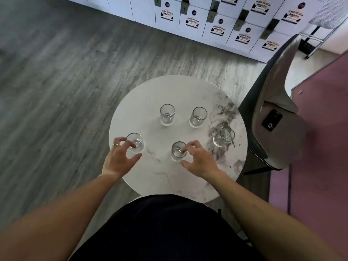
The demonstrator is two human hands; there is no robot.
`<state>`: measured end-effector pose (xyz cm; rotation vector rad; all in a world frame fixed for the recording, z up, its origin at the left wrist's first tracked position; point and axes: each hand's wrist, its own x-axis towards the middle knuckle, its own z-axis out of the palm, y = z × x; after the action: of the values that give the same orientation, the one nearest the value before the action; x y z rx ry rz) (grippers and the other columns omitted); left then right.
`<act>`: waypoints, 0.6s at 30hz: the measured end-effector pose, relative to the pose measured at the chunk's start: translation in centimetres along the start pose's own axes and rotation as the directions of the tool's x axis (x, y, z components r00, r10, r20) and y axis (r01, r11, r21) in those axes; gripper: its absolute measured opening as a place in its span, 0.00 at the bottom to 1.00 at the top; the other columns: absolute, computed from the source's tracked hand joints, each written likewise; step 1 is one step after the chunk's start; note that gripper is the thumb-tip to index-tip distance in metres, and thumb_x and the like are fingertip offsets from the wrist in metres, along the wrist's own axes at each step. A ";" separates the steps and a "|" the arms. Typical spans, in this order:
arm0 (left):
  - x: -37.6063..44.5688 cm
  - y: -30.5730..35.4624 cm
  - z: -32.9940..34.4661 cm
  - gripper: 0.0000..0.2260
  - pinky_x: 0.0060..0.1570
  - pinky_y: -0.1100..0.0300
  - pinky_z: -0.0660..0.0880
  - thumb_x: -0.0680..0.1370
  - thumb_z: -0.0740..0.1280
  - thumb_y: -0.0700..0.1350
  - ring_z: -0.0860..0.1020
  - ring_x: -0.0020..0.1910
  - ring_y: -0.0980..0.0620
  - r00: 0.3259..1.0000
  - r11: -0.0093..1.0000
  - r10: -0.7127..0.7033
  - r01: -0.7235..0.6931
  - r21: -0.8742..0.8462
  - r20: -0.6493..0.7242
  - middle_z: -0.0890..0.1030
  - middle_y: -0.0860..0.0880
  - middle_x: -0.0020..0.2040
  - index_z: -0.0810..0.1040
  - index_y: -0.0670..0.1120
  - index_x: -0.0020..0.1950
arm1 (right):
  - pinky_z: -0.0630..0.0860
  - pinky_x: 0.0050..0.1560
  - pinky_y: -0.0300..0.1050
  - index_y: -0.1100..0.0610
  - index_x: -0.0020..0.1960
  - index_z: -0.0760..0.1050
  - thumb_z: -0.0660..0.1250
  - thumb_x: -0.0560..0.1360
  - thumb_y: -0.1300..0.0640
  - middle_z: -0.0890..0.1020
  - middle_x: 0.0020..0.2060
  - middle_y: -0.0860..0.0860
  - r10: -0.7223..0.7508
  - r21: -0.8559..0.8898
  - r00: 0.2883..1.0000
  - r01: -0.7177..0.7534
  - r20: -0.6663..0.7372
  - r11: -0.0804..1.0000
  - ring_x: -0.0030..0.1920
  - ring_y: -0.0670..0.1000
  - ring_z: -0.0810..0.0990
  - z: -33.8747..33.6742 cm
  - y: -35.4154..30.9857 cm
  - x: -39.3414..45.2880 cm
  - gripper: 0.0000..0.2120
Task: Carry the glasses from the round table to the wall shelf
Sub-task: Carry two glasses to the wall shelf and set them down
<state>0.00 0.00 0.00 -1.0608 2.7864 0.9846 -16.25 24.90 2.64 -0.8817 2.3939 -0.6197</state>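
Several clear drinking glasses stand upright on the round white marble table [143,102]. My left hand [120,157] is spread beside the near-left glass [136,142], fingers curled around its left side, thumb apart from it. My right hand [197,159] sits at the near-middle glass [178,150], fingertips touching its right rim, thumb below it. Neither glass is lifted. Other glasses stand at the back left [167,114], back right [198,117] and far right [223,136]. No wall shelf is in view.
A grey chair [275,102] with a black phone [272,120] on its seat stands right of the table. White lockers [207,23] line the far wall. Grey wood floor [56,81] lies to the left, a pink surface [320,129] at the right.
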 end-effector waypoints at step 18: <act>-1.3 2.1 0.9 0.10 0.51 0.50 0.75 0.77 0.70 0.52 0.80 0.52 0.43 0.988 0.985 -0.150 0.147 0.091 0.021 0.80 0.46 0.56 0.82 0.47 0.51 | 0.71 0.48 0.43 0.54 0.53 0.83 0.71 0.76 0.50 0.76 0.61 0.53 -0.120 -0.052 0.990 0.125 0.076 0.991 0.56 0.55 0.78 0.3 0.9 1.3 0.09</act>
<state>-0.45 2.41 0.73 -1.2118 2.6549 0.8437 -17.34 24.54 1.53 -1.0637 2.3151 -0.5584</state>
